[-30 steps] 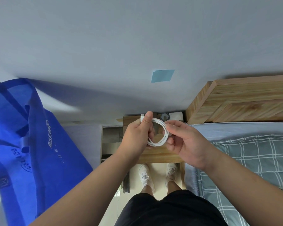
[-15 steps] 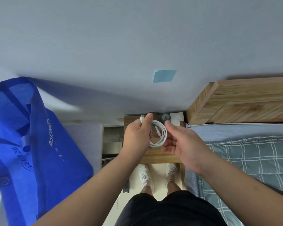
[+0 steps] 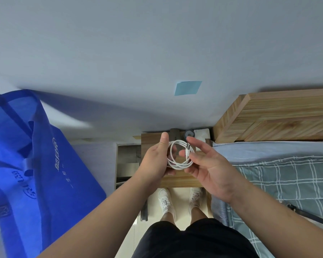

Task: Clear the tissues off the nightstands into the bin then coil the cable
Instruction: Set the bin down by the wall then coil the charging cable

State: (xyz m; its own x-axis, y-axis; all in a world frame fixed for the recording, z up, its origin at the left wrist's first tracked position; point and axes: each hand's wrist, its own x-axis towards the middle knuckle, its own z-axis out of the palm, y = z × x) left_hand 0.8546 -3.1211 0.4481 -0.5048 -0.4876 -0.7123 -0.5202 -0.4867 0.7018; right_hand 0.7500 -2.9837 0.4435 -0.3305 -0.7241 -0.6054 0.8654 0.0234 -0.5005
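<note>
Nearest the camera are black shorts (image 3: 186,241) and two white shoes (image 3: 166,202), toes just short of the nightstand's front edge on a narrow strip of pale floor. That strip is hemmed by the bed's hanging cover on the right and a dark upright frame on the left.

Both forearms reach forward over the wooden nightstand (image 3: 183,181). The left hand (image 3: 153,161) grips the white cable (image 3: 179,163), thumb raised, fingers curled round the left side of the coil. The cable is wound into several neat loops and held in the air above the tabletop, its plug end lying across the upper right of the ring. The right hand (image 3: 211,166) has its fingers spread and relaxed, the tips at the coil's right rim, closed round nothing.

To the right, a plaid bedcover (image 3: 287,175) and a pale blue sheet butt against the nightstand. To the left, a blue fabric bag (image 3: 35,164) stands well apart from it, with an open shelf unit between.

At the nightstand's back edge, against the wall, sit a dark block, a round grey object (image 3: 189,134) and a flat white item. Beyond rise the wooden headboard (image 3: 278,120) and the wall with a blue note (image 3: 187,87).
</note>
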